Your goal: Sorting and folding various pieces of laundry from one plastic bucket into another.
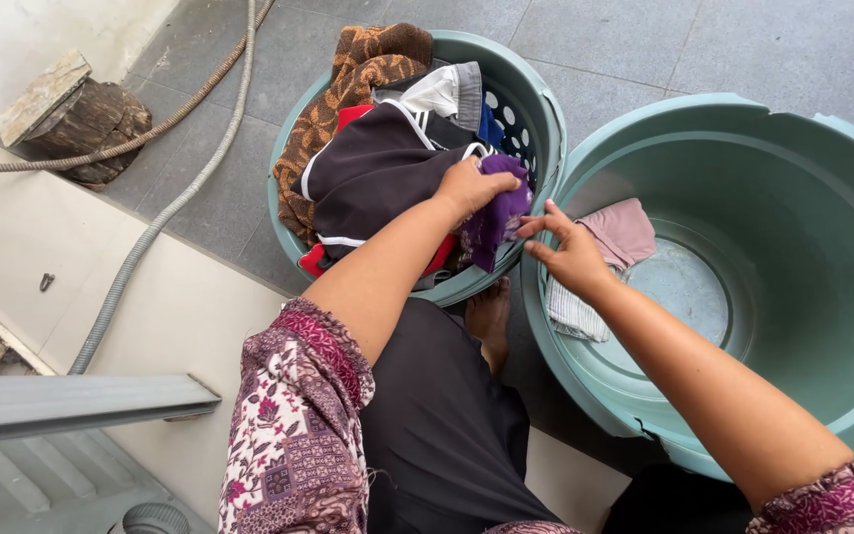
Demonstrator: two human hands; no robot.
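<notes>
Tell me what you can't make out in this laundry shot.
All in the head view:
- Lower clothes in the laundry basket: buried under the black garment and brown patterned towel.
- Purple cloth: partly covered by the left hand; its kind is unclear.
- Striped cloth: partly hidden behind the right hand.
- Green tub: cut off at the right edge.

Grey tiled floor in daylight, a pale raised slab, two hoses and a wooden block.

basin: right rim cut off | basket: bottom hidden by clothes
</notes>
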